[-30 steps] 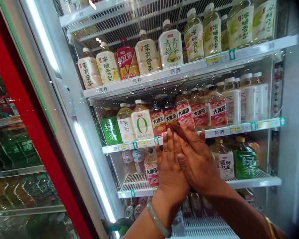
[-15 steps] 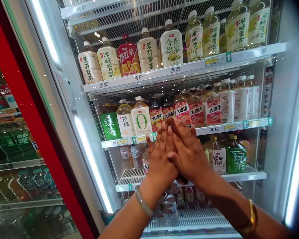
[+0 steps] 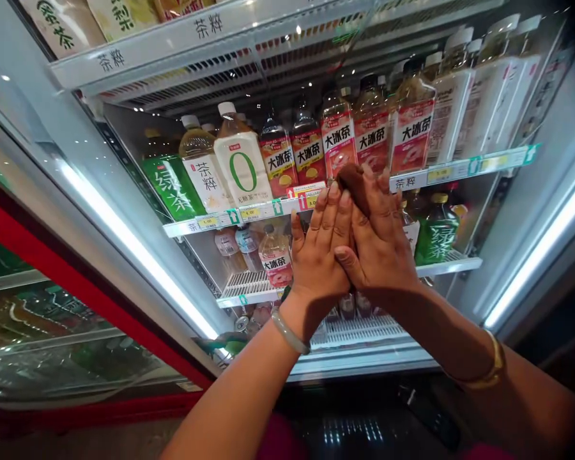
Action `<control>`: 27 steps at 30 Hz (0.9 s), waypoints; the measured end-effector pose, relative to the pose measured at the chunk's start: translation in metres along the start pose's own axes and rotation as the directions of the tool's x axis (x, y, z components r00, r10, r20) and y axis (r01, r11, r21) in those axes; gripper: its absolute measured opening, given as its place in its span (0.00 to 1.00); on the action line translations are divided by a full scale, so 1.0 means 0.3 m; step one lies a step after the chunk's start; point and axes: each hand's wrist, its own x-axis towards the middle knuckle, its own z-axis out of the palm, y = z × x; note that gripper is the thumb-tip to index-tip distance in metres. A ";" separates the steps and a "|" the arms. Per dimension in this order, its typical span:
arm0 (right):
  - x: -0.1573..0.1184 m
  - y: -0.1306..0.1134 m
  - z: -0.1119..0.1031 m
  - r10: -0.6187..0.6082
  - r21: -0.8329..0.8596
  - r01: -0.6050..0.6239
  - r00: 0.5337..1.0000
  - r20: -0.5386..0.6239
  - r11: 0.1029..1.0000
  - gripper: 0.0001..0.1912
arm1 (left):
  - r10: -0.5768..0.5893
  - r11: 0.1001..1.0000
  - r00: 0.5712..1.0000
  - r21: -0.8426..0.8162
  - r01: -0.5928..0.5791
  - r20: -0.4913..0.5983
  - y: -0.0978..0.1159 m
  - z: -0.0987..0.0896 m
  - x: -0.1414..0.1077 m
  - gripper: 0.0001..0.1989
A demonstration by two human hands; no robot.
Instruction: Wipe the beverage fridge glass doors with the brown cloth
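My left hand (image 3: 322, 255) and my right hand (image 3: 381, 239) are raised side by side in front of the cooler shelves. Their fingers are stretched out and point up, and the hands touch along their inner edges. The right thumb lies by the left hand's edge; the left thumb is hidden. A dark brown shape (image 3: 352, 182) shows between the fingertips, too shaded to tell whether it is part of a hand or an object. Just behind the fingertips is a peach-labelled tea bottle (image 3: 338, 137), with a white-labelled bottle (image 3: 243, 160) to the left.
A price-tag shelf edge (image 3: 259, 209) runs behind the hands. Below are a green-labelled bottle (image 3: 438, 233) and a small tea bottle (image 3: 275, 262). A red door frame (image 3: 76, 281) crosses the left side. Bright light strips (image 3: 134, 249) flank the shelves.
The view has tipped down and come closer to the shelves, so the top row is mostly out of view and the floor shows. Both hands keep nearly the same pose.
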 end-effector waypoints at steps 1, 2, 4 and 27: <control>-0.019 -0.006 0.006 -0.003 0.004 0.003 1.000 0.011 1.000 0.40 | -0.006 1.000 1.000 0.010 0.006 -0.016 0.004 0.007 -0.026 0.33; -0.040 -0.011 0.011 -0.007 0.005 0.006 1.000 0.024 1.000 0.41 | -0.005 1.000 1.000 0.024 0.006 -0.027 0.007 0.014 -0.051 0.33; -0.080 -0.015 0.020 -0.021 0.006 0.020 0.999 0.045 1.000 0.42 | 0.010 0.999 0.999 0.044 -0.009 -0.036 0.007 0.029 -0.093 0.34; -0.045 0.076 -0.058 0.028 0.046 -0.029 0.999 0.026 0.999 0.41 | -0.134 0.979 0.985 -0.142 0.149 0.109 0.119 0.049 0.052 0.31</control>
